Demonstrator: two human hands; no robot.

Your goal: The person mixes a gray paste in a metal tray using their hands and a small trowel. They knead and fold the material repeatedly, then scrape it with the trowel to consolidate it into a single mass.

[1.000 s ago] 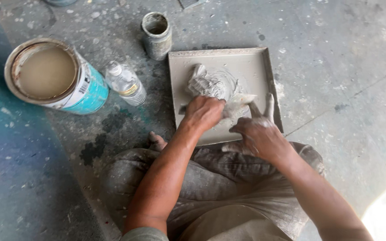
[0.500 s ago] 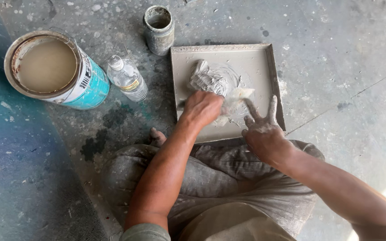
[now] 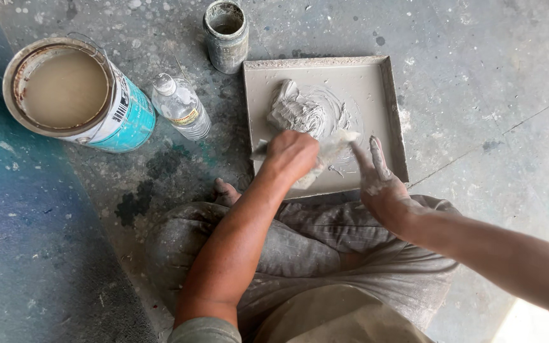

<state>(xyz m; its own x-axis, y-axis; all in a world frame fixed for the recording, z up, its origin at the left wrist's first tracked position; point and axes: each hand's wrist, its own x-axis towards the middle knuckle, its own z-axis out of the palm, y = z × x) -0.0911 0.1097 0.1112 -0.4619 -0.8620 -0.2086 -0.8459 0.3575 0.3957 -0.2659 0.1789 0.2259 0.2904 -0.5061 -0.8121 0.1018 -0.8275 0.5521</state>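
Two hands work over the tray (image 3: 389,95): my left hand (image 3: 295,154) stays clenched on the rag (image 3: 335,149), my right hand (image 3: 379,181), fingers spread, steadies its near edge while I rub evenly.

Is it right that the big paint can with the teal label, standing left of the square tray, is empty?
Not quite. The head view shows the paint can standing left of the square tray, but it is not empty: it holds a murky beige liquid nearly up to its rim.
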